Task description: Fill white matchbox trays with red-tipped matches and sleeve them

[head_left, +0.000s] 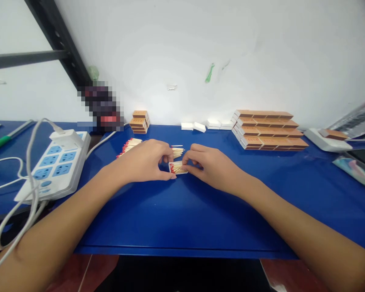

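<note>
A small white matchbox tray [179, 173] filled with red-tipped matches [177, 166] is between my hands, in the middle of the blue table. My left hand [147, 161] holds its left end, thumb at the near side and fingers at the far side. Over the right end, the fingertips of my right hand [205, 165] are pinched together; whether they grip the tray or match ends is hidden. Just behind the tray lies a small group of loose matches [178, 152]. A larger heap of matches [130, 146] lies behind my left hand, partly covered by it.
Stacked brown matchboxes [270, 132] stand at the back right, with a smaller stack [139, 122] at the back left. Several white trays [187, 126] line the wall. A power strip [56, 162] with white cables is on the left; a phone [363, 158] lies at the right.
</note>
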Demonstrator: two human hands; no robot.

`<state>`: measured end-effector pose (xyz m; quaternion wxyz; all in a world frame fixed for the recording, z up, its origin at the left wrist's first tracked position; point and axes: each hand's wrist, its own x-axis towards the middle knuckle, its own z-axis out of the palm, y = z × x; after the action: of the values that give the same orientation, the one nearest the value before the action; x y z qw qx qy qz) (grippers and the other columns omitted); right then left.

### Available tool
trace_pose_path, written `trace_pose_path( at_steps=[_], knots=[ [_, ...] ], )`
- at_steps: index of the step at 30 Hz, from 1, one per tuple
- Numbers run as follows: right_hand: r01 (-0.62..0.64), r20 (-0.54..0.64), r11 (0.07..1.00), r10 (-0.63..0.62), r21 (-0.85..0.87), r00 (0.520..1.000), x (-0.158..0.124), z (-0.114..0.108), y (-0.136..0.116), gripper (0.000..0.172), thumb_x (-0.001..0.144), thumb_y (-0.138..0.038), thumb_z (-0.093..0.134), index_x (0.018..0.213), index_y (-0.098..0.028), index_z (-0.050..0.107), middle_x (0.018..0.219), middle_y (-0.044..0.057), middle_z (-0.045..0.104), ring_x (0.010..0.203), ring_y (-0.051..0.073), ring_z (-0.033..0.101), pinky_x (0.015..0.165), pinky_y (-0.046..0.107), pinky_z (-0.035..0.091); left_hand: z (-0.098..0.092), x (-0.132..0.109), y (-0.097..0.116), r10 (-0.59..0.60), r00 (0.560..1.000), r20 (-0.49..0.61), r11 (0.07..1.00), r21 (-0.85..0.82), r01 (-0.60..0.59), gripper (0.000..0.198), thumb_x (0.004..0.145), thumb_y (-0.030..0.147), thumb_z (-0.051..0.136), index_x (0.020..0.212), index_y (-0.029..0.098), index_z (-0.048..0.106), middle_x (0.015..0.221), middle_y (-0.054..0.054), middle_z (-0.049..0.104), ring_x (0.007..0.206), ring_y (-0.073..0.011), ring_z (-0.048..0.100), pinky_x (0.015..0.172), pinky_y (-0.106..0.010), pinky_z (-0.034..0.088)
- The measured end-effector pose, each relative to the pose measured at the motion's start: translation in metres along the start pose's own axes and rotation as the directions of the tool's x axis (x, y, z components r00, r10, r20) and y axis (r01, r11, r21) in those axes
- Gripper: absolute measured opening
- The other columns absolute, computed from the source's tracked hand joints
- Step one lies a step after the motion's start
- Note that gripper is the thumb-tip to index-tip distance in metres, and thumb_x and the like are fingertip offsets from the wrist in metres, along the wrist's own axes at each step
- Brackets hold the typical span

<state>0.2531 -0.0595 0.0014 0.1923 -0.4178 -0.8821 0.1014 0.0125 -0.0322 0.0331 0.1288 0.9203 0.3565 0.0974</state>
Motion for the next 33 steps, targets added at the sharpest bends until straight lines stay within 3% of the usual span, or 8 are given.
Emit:
trace_pose_path(
  at_steps=[9, 16, 25, 33],
  knots=[
    [0.055, 0.015, 0.997, -0.056, 0.046, 0.998, -0.0003, 0.0024, 0.0001, 0.006, 0.100, -0.023, 0.067, 0.104, -0.019, 0.069, 0.098, 0.003, 0.062, 0.074, 0.013, 0.053, 0.068, 0.027, 0.036, 0.0003, -0.0002, 0.0052, 0.012, 1.000, 0.003, 0.999, 0.031, -0.013, 0.027, 0.079, 0.040, 0.083, 0.087, 0.018, 0.070, 0.088, -0.002, 0.068, 0.077, -0.0181, 0.060, 0.066, -0.031, 0.040],
    [0.040, 0.022, 0.997, -0.038, -0.069, 0.999, 0.0012, 0.0029, -0.0042, 0.015, 0.103, -0.029, 0.064, 0.096, -0.017, 0.070, 0.094, 0.004, 0.063, 0.069, 0.013, 0.049, 0.065, 0.028, 0.033, 0.0023, -0.0008, 0.0059, 0.024, 1.000, -0.015, 0.999, 0.032, -0.024, 0.027, 0.081, 0.042, 0.081, 0.087, 0.019, 0.070, 0.086, -0.002, 0.067, 0.076, -0.0185, 0.060, 0.065, -0.031, 0.039],
    [0.056, 0.024, 0.966, -0.052, -0.254, 0.998, 0.0014, 0.0035, -0.0097, 0.022, 0.105, -0.031, 0.058, 0.094, -0.017, 0.071, 0.097, 0.009, 0.066, 0.081, 0.019, 0.058, 0.063, 0.031, 0.031, 0.0030, -0.0010, 0.0061, 0.020, 1.000, -0.017, 1.000, 0.020, -0.019, 0.027, 0.082, 0.044, 0.079, 0.087, 0.019, 0.069, 0.086, -0.003, 0.068, 0.077, -0.0187, 0.060, 0.065, -0.032, 0.039],
    [0.118, 0.049, 0.991, -0.115, -0.060, 0.992, -0.0005, 0.0022, -0.0045, 0.019, 0.106, -0.029, 0.059, 0.100, -0.018, 0.072, 0.097, 0.006, 0.064, 0.074, 0.015, 0.054, 0.066, 0.029, 0.034, 0.0045, -0.0003, 0.0038, 0.035, 0.999, -0.017, 0.999, 0.009, -0.035, 0.026, 0.081, 0.043, 0.080, 0.086, 0.019, 0.070, 0.086, -0.003, 0.068, 0.076, -0.0185, 0.060, 0.065, -0.031, 0.039]
  ],
)
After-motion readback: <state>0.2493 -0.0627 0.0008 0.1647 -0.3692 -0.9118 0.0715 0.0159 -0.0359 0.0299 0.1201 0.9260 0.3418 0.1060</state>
